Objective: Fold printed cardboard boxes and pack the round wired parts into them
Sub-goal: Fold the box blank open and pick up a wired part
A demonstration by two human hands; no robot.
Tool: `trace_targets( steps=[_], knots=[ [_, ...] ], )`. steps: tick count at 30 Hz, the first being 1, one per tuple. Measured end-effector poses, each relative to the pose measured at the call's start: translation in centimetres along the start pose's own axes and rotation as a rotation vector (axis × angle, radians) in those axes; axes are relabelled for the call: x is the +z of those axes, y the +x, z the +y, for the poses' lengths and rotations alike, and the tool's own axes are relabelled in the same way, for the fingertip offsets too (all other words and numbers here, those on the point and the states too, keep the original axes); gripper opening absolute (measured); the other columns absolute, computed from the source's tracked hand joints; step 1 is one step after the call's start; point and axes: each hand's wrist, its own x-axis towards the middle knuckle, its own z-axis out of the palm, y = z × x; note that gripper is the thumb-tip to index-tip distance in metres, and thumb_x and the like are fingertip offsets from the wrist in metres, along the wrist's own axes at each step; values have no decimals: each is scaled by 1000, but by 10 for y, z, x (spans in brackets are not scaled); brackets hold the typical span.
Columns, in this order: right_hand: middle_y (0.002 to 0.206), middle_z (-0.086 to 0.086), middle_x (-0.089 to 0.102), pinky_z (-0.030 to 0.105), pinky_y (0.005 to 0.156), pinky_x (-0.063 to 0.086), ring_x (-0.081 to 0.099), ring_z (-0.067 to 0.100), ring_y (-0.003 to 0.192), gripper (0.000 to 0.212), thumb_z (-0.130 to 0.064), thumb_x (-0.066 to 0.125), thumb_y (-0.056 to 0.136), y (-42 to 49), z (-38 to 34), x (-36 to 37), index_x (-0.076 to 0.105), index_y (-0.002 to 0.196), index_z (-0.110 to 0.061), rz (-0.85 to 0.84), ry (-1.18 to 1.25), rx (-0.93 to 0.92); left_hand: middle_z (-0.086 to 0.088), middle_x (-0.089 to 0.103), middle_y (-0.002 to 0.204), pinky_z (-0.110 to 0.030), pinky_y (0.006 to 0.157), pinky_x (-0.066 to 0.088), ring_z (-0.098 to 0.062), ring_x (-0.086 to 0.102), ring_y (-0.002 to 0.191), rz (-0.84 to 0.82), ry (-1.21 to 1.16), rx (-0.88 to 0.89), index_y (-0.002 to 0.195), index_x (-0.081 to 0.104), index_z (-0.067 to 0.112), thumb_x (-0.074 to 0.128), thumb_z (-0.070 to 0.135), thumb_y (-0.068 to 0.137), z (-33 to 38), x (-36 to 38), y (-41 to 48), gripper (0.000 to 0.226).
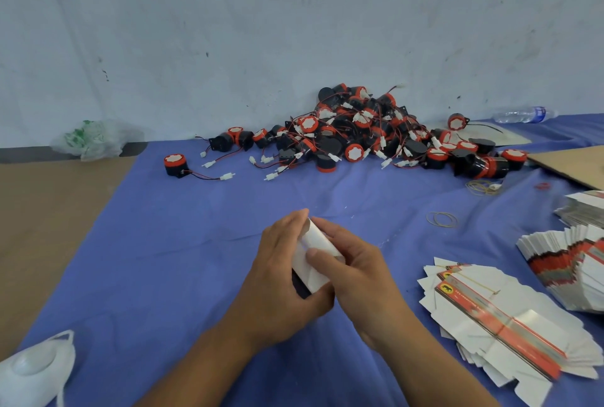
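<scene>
A blue sheet (163,243) bore heaped round wired parts (359,132) at twelve o'clock. Flat printed boxes (490,318) lay at four, a mask (29,370) at eight.

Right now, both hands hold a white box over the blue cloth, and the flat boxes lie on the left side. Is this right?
Not quite. The head view shows the flat boxes on the right side of the blue cloth, not the left. The rest holds: the left hand and the right hand both hold the white box over it.

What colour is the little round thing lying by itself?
The lone round part is black with a red rim and white top, clearest in the head view.
</scene>
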Motion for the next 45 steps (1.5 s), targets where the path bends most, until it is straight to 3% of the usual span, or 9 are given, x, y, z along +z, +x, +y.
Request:
trace_targets(
  steps=[5,11,19,26,29,34,39,41,45],
  knots=[
    [118,-14,72,30,97,54,67,5,110,39,-18,57,101,0,4,6,61,135,-37,69,-92,-7,13,40,148,-8,104,32,0,39,136,50,-76,-41,148,23,35,76,54,66,1,2,-2,99],
    [121,-14,71,33,102,51,65,6,113,39,-13,55,100,-3,2,10,65,130,-36,105,-76,-31,4,41,152,-14,108,33,-4,38,140,65,-39,10,152,23,10,75,53,69,3,4,-1,106],
    [126,-13,67,44,105,49,61,8,120,46,0,52,97,-3,6,10,68,125,-32,114,-140,-100,0,44,148,-10,106,32,-4,40,136,74,-19,20,149,23,13,75,53,68,3,5,-3,104],
    [137,-21,57,26,99,47,54,-3,124,27,-30,52,104,-1,8,8,69,121,-44,80,-135,-111,0,43,147,-11,107,32,-4,40,135,106,46,45,148,30,4,79,50,69,3,6,-3,104],
    [130,-14,65,26,93,51,62,2,116,30,-14,57,100,2,5,3,77,109,-35,94,57,-29,7,41,146,-7,104,30,1,38,133,92,62,43,148,32,6,84,39,68,3,8,-4,102],
    [125,1,67,40,97,55,66,16,112,36,-5,59,97,3,9,2,71,119,-32,112,-77,6,16,41,141,0,99,27,15,33,128,43,7,-30,151,30,22,85,42,64,-1,13,-9,105],
    [125,-8,61,23,84,55,63,7,111,35,-6,69,89,4,10,-6,69,107,-37,127,-216,-102,39,38,142,-9,104,35,11,38,132,-23,-242,-155,151,22,43,75,52,73,-17,11,-6,95],
    [127,-16,56,14,81,52,61,2,111,38,-7,72,87,5,11,-11,68,111,-36,98,-297,-158,30,41,146,-25,109,39,1,42,135,-115,-382,-209,150,28,41,74,48,79,-25,9,-6,86],
    [131,-23,47,14,91,47,56,2,119,48,-8,75,85,8,16,-21,61,123,-33,-14,-457,-211,15,50,145,-32,111,37,-11,46,135,-196,-704,-352,141,44,46,63,39,85,-32,0,-2,59]
  ],
)
